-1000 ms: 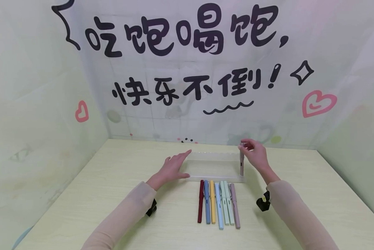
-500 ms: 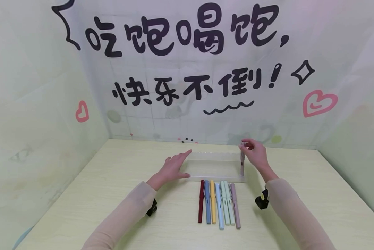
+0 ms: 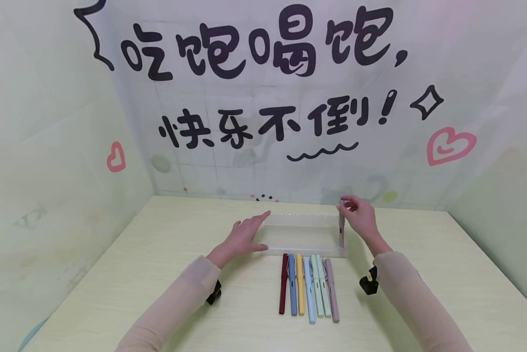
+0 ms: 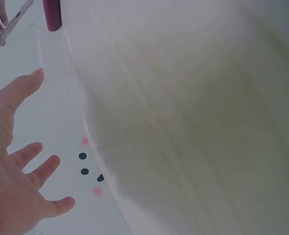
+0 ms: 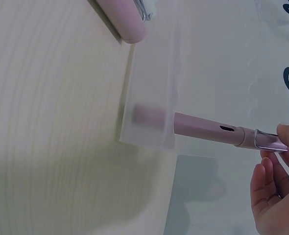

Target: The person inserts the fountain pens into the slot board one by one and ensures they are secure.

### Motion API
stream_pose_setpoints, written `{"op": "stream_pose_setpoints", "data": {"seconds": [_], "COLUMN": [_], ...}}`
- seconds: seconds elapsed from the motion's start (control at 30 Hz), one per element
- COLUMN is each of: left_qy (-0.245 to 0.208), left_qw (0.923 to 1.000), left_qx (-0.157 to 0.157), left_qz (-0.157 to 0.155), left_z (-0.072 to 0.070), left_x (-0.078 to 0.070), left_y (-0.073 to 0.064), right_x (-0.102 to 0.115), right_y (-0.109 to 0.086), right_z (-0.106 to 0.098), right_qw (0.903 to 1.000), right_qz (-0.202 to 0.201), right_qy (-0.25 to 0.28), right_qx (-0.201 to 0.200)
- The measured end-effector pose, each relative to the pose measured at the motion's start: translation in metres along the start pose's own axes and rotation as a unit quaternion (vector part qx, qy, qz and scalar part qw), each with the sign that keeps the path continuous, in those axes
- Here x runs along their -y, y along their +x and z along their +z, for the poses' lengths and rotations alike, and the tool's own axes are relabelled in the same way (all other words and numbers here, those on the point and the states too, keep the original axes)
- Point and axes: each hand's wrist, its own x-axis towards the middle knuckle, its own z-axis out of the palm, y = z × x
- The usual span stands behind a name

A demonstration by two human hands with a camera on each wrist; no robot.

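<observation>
My right hand (image 3: 361, 217) pinches a dusty-pink pen (image 5: 205, 129) by its capped, clipped end. The pen stands nearly upright at the right end of a translucent plastic pen rack (image 3: 300, 252), and its lower end shows blurred through the rack's front wall in the right wrist view. At the rack's left end, my left hand (image 3: 242, 235) has its fingers and thumb spread, holding nothing; whether it touches the rack I cannot tell. In front of the rack lies a row of pens: dark red (image 3: 283, 283), blue (image 3: 292, 284), yellow (image 3: 299, 284), light blue, pale green and mauve (image 3: 331, 290).
The pale wooden table (image 3: 193, 303) runs back to a printed backdrop (image 3: 263, 181) with black characters and pink hearts. Backdrop panels also stand at left and right. A black wrist device (image 3: 370, 281) hangs below the right sleeve, another (image 3: 213, 292) below the left.
The right wrist and forearm have shifted very slightly, and the held pen's top has moved a touch to the right. The left hand and the lying pens stay in place.
</observation>
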Motion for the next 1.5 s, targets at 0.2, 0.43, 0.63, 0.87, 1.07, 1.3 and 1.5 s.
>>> {"op": "stream_pose_setpoints", "data": {"seconds": [0.2,0.43,0.63,0.87,1.07,1.3,1.5], "left_qy": [0.002,0.003,0.0,0.002,0.0,0.0,0.002], "left_qw": [1.0,1.0,1.0,1.0,1.0,1.0,1.0], "left_qx": [0.001,0.002,0.003,0.003,0.001,0.002,0.002], "left_qz": [0.0,-0.001,-0.006,-0.005,-0.007,-0.008,-0.006], "left_z": [0.0,0.0,-0.001,-0.001,-0.001,-0.001,-0.001], "left_x": [-0.001,-0.001,-0.002,-0.001,-0.001,-0.002,-0.002], "left_y": [0.0,0.0,-0.001,-0.001,-0.001,-0.001,-0.001], "right_x": [-0.001,-0.002,-0.003,-0.005,-0.001,0.002,0.002], "right_y": [-0.001,-0.005,-0.012,-0.024,-0.039,-0.052,-0.063], "right_z": [-0.003,-0.012,-0.02,-0.021,-0.018,-0.009,-0.003], "right_qw": [0.9999,0.9998,0.999,0.9992,0.9995,0.9974,0.9866], "right_qz": [0.001,-0.004,-0.03,-0.034,-0.024,-0.02,-0.03], "right_qy": [-0.004,-0.021,-0.019,-0.017,-0.015,0.003,0.008], "right_qx": [0.01,-0.006,-0.027,-0.012,0.017,0.069,0.16]}}
